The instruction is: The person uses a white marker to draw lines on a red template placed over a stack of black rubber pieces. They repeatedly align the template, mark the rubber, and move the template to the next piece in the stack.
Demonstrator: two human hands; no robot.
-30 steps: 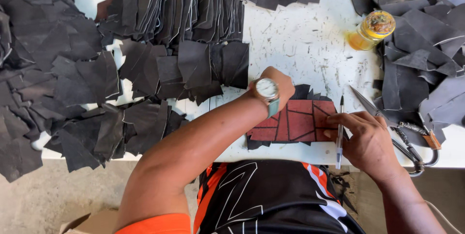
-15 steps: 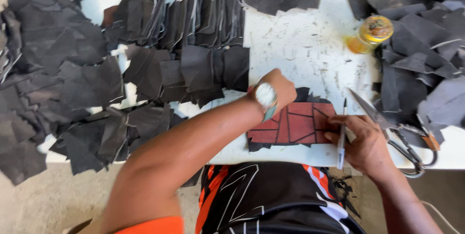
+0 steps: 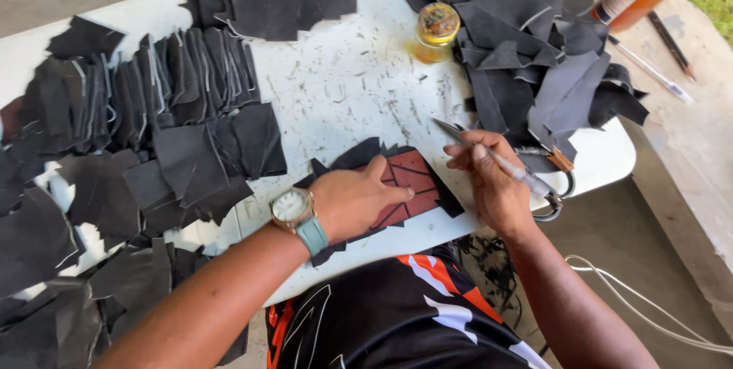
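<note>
My left hand (image 3: 353,203) lies flat, fingers pressed together, on the reddish-brown template (image 3: 405,190), which sits on a dark leather piece (image 3: 359,157) at the near edge of the white counter (image 3: 343,87). My right hand (image 3: 489,178) pinches a silver pen (image 3: 496,161) just to the right of the template, so this hand is the nearer one to its right edge. The pen's long axis runs from upper left to lower right, its tip pointing up and left, just above the template's far right corner and not touching it as far as I can tell. The template's own long axis slants up to the right. My left palm hides much of the template's left half, and my right hand covers the scissors (image 3: 553,186), showing only the handle loop. Whether any line is already drawn on the leather I cannot make out.
</note>
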